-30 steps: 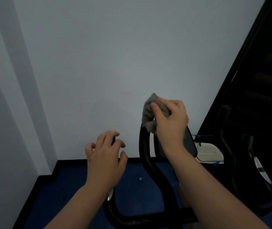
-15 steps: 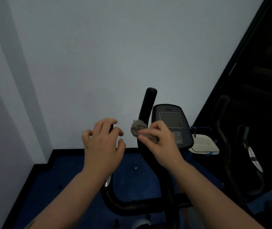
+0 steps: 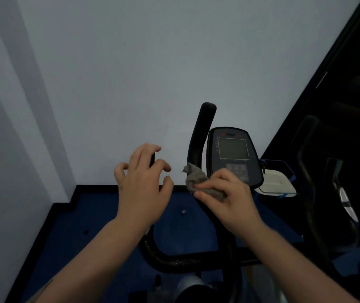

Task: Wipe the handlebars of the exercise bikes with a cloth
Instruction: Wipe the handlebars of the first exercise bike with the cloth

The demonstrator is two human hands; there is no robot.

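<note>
Head view: right hand pinching crumpled grey cloth around curved black right handlebar, at 9 o'clock of dark grey console. Left hand spread, fingers loosely curled over left handlebar. Risk: cloth slipping loose, grazing console buttons.

The left hand is hovering with fingers spread and curled. The right hand is pinching shut around a cloth.
</note>
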